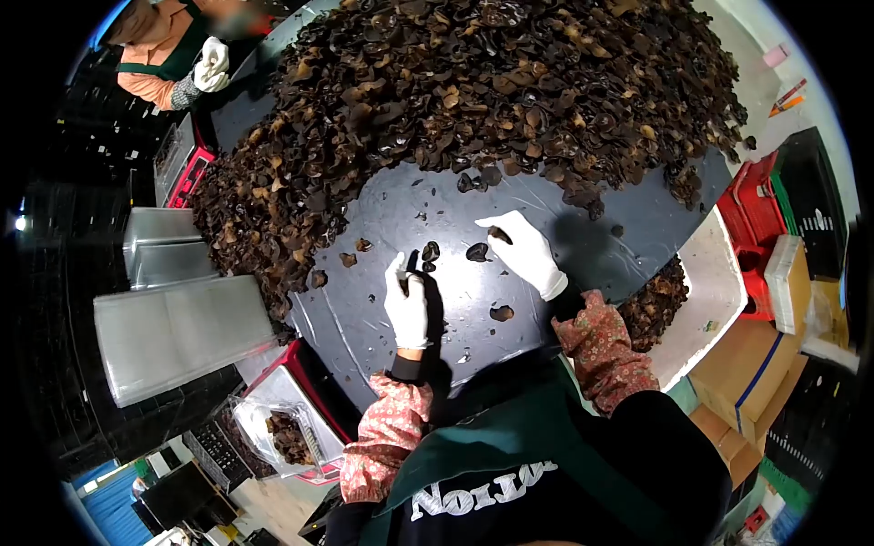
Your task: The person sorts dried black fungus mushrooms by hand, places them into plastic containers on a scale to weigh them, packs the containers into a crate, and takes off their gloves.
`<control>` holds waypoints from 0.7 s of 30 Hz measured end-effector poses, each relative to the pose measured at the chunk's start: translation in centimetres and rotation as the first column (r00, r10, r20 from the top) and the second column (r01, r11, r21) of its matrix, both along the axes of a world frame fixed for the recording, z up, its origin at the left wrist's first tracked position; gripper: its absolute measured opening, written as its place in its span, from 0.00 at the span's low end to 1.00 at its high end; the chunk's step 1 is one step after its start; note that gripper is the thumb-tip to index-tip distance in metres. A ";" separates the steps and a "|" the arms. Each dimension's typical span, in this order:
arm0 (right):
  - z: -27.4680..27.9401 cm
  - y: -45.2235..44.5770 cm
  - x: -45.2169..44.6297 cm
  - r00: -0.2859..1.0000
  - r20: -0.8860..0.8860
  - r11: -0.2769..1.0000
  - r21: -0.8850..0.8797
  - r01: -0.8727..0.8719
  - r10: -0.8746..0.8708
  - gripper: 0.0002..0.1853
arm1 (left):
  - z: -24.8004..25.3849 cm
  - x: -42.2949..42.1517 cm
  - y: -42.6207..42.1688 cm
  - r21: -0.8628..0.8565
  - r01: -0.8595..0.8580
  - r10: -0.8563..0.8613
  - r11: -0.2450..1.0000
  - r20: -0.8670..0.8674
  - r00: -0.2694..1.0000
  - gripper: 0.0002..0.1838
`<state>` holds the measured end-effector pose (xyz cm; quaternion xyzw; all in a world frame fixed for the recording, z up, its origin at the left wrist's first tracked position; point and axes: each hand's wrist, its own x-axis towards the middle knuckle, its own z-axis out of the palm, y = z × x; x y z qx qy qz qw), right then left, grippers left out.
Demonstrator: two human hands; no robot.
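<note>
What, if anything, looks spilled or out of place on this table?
Nothing looks clearly spilled. Mildly odd: a few loose pieces, seemingly wood ear mushroom, lie scattered on the dark tabletop around the left hand and right hand, apart from the large heap.

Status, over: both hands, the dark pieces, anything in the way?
Right hand: dark piece apparently pinched. Left hand: beside loose pieces, grip unclear. Large pile beyond both hands; no obstruction seen between them and the loose pieces.
</note>
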<state>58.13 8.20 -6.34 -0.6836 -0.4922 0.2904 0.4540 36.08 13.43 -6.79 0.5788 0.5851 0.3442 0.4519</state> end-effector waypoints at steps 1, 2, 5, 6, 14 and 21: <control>0.5 -0.1 -0.4 0.996 0.087 0.999 0.024 -0.036 0.033 0.17 | 0.1 -0.4 0.7 0.017 0.029 -0.029 0.999 0.012 1.000 0.20; 0.4 -0.1 -0.7 0.971 0.215 0.987 0.096 -0.129 0.106 0.20 | 0.1 -0.1 1.2 0.172 0.080 -0.077 0.982 -0.021 0.997 0.20; 0.1 0.3 -2.1 0.826 0.539 0.966 0.083 -0.244 0.163 0.21 | 0.9 0.9 2.5 0.269 0.292 -0.186 0.918 -0.357 0.915 0.16; 0.3 0.3 -2.7 0.803 0.563 0.960 0.060 -0.273 0.193 0.21 | 1.4 1.4 2.6 0.237 0.372 -0.226 0.898 -0.477 0.849 0.14; 0.2 -0.3 -4.1 0.717 0.629 0.934 -0.042 -0.355 0.301 0.14 | 0.1 1.6 1.6 0.217 0.426 -0.219 0.878 -0.610 0.762 0.08; 2.2 -5.5 -4.7 0.871 0.486 0.933 0.279 -0.227 0.067 0.18 | 2.7 -1.2 -0.2 -0.036 0.141 -0.136 0.989 0.100 0.986 0.06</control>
